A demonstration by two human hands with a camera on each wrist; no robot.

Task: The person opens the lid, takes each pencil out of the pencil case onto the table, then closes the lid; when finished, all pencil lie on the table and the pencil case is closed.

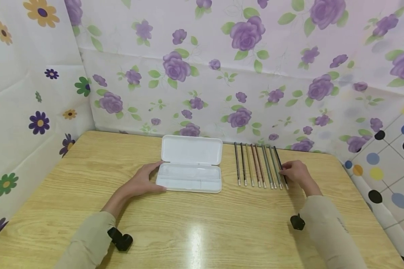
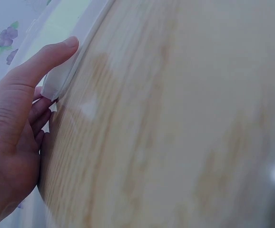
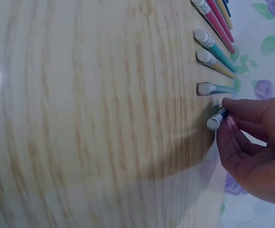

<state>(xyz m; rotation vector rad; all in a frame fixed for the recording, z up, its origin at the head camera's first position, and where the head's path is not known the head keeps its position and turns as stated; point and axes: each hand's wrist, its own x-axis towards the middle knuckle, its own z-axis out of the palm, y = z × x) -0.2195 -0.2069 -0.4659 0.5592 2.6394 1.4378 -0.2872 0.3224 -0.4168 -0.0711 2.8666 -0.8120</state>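
A white pencil case lies with its lid raised toward the back; its compartments hold nothing. My left hand grips the case's left end, thumb at the front corner and fingers toward the back. In the left wrist view, the thumb lies along the case's pale edge. At the far right of a row of pencils, my right hand pinches a dark pencil between thumb and fingers, near its eraser end. The right wrist view shows that pencil's white eraser just beyond the fingertips.
Several other pencils lie side by side right of the case, erasers toward me. A flowered cloth hangs behind the wooden table, with patterned cloths at the left and right sides.
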